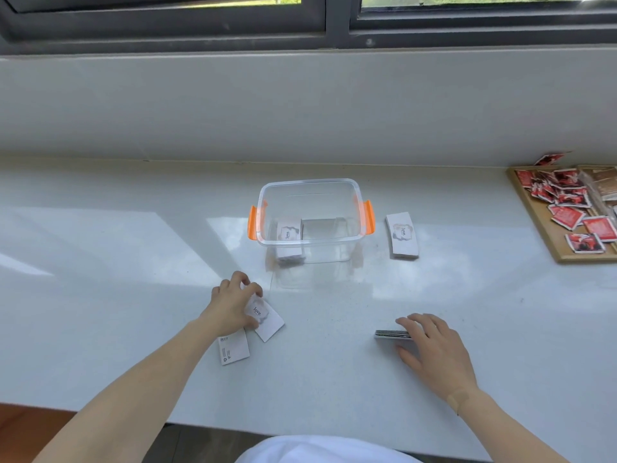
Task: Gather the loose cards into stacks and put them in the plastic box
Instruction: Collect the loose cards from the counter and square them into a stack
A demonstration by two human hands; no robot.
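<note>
Clear plastic box (310, 218) with orange latches at centre of white counter (133, 248), lid off, one card stack (289, 232) inside at its 9 o'clock side. Second stack (402, 235) flat at 3 o'clock of box, apart from it. Left hand (233, 304) at 7 o'clock, fingers curled around "love" card (265, 317); another card (233, 349) just below. Right hand (434, 349) at 5 o'clock, fingers and thumb clasping edge-up stack (392, 334). Wooden tray (531, 208) of red packets far at 3 o'clock.

clear glossy plastic box (310, 208), matt paper cards (402, 235), glossy smooth counter (133, 262), wooden tray (534, 208)
</note>
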